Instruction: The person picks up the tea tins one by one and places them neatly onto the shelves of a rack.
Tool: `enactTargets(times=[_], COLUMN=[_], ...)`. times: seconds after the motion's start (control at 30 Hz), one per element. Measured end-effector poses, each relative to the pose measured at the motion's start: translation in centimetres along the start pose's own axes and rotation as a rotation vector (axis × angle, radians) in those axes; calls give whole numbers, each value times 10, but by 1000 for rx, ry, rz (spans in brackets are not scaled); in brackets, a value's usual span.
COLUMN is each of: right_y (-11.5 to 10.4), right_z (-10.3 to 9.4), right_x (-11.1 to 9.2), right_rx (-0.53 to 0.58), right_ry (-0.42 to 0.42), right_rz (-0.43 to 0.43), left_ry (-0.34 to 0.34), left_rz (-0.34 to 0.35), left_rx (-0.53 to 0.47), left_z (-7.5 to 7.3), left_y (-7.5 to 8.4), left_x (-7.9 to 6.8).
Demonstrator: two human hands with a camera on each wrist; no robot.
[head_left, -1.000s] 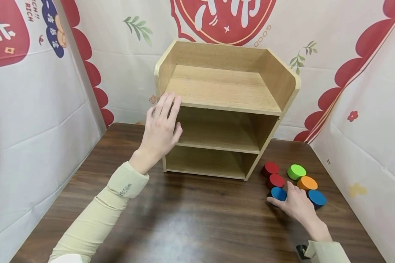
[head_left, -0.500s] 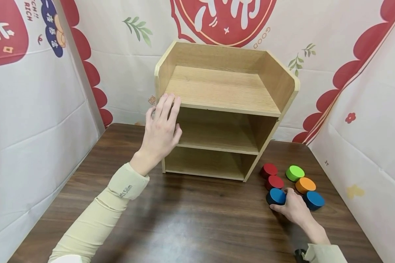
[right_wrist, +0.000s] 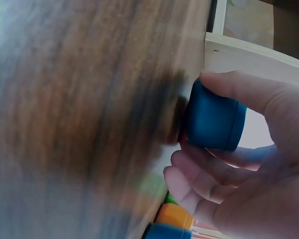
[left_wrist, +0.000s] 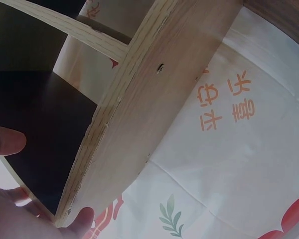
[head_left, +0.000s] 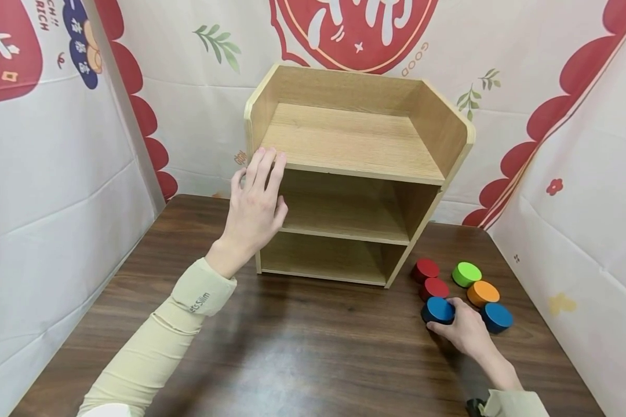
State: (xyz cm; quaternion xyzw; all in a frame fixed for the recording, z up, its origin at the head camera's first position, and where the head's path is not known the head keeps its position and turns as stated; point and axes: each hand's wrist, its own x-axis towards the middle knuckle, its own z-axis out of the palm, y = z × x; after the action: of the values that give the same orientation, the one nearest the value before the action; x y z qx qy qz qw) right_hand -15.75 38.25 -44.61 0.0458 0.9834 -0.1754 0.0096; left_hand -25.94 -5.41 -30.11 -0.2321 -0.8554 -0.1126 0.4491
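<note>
My left hand (head_left: 255,202) rests on the front left corner of a small wooden shelf unit (head_left: 355,139). Its fingers reach over the top board's front edge, and its thumb (left_wrist: 7,141) stands apart from the wood. At the right, my right hand (head_left: 466,327) pinches a blue cylinder block (head_left: 438,310) between thumb and fingers. In the right wrist view this blue block (right_wrist: 214,117) is tight against the thumb; whether its base touches the table cannot be told. Close by are two red blocks (head_left: 435,288), a green one (head_left: 466,274), an orange one (head_left: 483,293) and a second blue one (head_left: 497,317).
Everything stands on a dark wooden table (head_left: 302,353). The shelf unit has two compartments below its top board. Printed white cloth (head_left: 203,127) hangs behind and at both sides.
My right hand has closed its thumb and fingers on the near blue block, after reaching over it with fingers spread. My left hand keeps its place on the shelf unit.
</note>
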Motion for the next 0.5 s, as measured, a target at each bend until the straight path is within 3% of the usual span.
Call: enactTargets(times=[0.5], right_y=[-23], right_z=[-18], right_x=[-7], right_rx=[67], right_ry=[98], right_rz=[-93], left_ry=[8], left_rz=[9], left_rx=[-5], left_z=[2], left_y=[-2], left_x=[0])
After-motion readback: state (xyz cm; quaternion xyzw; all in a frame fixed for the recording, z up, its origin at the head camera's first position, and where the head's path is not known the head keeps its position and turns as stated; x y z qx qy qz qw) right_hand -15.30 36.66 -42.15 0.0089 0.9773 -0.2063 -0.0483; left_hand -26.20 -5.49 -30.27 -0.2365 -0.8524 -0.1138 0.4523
